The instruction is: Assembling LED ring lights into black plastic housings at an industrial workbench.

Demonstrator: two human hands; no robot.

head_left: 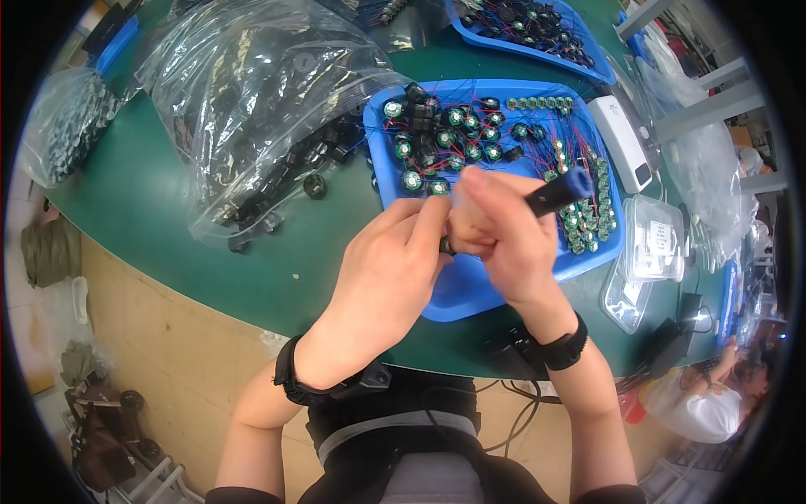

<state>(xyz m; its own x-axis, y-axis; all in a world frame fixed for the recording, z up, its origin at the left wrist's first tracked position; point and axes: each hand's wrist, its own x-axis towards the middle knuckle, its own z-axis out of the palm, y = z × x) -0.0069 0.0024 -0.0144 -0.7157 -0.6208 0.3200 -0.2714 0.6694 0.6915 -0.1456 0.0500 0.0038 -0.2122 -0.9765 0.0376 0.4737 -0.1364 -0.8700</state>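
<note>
My right hand is closed around a screwdriver-like tool with a black handle and a blue end; its working tip is hidden behind the fingers. My left hand pinches a small dark part, mostly covered by the fingertips. Both hands meet above the near side of a blue tray. Inside the tray, beyond my hands, lie round black housings with green circuit boards and thin red and black wires. Rows of small green boards sit along its right side.
Left of the tray spreads a large clear plastic bag of black parts, with a loose black part beside it. A second blue tray stands behind. A white device and clear plastic box lie right. Another person sits far right.
</note>
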